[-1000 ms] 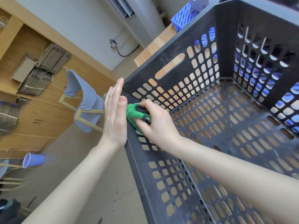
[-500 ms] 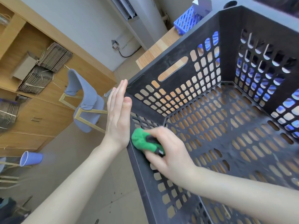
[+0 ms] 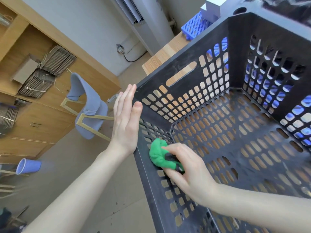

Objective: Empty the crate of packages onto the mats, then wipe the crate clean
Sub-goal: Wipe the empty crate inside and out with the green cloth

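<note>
Black plastic makes up the crate [image 3: 210, 105], which stands tipped on the wooden bench [image 3: 161, 56] with nothing left inside it, so the emptying looks done and the wiping is under way. The right hand [image 3: 188, 174] has its fingers [image 3: 171, 149] curled tight around a bunched green cloth [image 3: 158, 155], pressed against the inside of the crate's left wall close to the corner with the floor grid. Over the last second the cloth has slid from high on that wall, near the rim, down toward the person and lower on the slats, a stroke that covers the wall lengthwise. The left hand [image 3: 125, 121] has stayed where it was, flat and open with fingers straight and together, its palm braced against the outside of the same wall and gripping nothing, steadying the crate against the push. By my reading, this wall is partly wiped; the floor and the other walls likely remain.
</note>
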